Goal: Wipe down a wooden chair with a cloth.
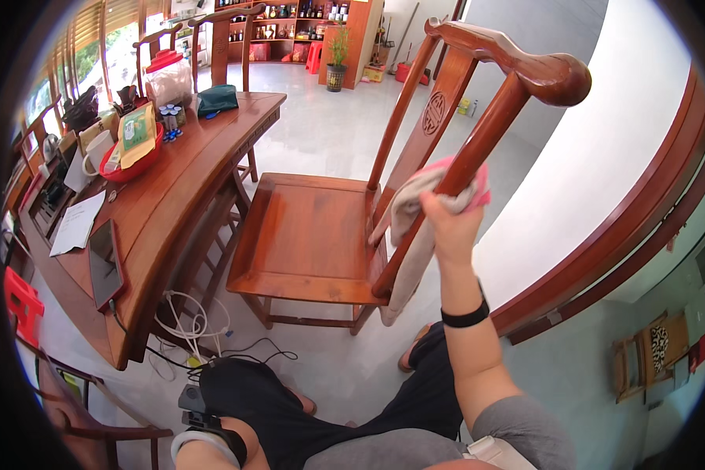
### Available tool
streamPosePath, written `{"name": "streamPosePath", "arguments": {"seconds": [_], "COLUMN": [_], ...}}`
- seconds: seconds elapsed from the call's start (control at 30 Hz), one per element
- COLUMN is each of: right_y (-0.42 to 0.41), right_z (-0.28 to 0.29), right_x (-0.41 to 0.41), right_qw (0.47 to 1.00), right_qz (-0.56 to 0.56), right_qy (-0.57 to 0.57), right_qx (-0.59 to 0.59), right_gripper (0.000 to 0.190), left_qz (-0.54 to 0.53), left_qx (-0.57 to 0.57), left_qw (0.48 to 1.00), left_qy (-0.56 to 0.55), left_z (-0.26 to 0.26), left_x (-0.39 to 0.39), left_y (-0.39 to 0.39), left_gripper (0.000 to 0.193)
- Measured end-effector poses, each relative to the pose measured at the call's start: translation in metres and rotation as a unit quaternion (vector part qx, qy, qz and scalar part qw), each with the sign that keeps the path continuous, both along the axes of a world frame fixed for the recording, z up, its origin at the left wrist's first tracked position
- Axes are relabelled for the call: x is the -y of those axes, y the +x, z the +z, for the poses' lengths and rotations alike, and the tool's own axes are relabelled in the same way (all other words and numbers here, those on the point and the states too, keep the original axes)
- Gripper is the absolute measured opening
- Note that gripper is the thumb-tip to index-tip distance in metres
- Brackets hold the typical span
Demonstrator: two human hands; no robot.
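A polished wooden chair (pixel 314 229) stands before me, its back to the right with a carved medallion on the middle slat. My right hand (pixel 453 220) grips a beige and pink cloth (pixel 411 202) wrapped round the near back post of the chair, partway up. The cloth's long end hangs down beside the post, behind the seat. My left hand is out of view; only the forearm, with a light bracelet and a black strap bearing a small device, shows at the bottom left.
A long wooden table (pixel 211 158) at the left holds a red basket (pixel 135 167), a white mug (pixel 98 151), papers (pixel 79 223) and a tablet or phone (pixel 106 264). Loose cables (pixel 197 323) lie on the floor near my knee. A white wall (pixel 599 147) curves along the right.
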State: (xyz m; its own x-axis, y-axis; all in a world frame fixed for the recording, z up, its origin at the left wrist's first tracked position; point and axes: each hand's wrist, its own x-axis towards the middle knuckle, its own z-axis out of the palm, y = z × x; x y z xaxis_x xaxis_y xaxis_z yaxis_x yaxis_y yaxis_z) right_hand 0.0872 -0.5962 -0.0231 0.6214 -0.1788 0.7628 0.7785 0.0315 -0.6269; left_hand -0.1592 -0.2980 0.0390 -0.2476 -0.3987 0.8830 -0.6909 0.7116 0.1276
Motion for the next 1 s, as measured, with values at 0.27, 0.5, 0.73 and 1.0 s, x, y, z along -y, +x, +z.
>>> {"name": "streamPosePath", "arguments": {"seconds": [0.27,0.5,0.73,1.0], "right_y": [-0.018,-0.019,-0.021,-0.021], "right_z": [-0.168,-0.205,-0.203,-0.197], "right_x": [-0.011,-0.008,-0.009,-0.007], "right_qw": [0.981,0.966,0.970,0.974], "right_qz": [-0.073,-0.013,-0.046,-0.006], "right_qy": [-0.004,-0.016,-0.047,-0.039], "right_qx": [-0.178,-0.259,-0.234,-0.225], "right_gripper": [0.054,0.052,0.042,0.059], "left_qz": [0.618,0.568,0.134,-0.063], "left_qx": [0.200,0.153,-0.061,-0.165], "left_qw": [0.723,0.801,0.988,0.982], "left_qy": [-0.236,-0.116,0.049,0.065], "left_z": [-0.007,0.014,0.022,0.005], "left_x": [0.014,0.005,0.008,0.019], "left_y": [-0.016,-0.035,-0.009,-0.012], "left_gripper": [0.013,0.014,0.019,0.042]}}
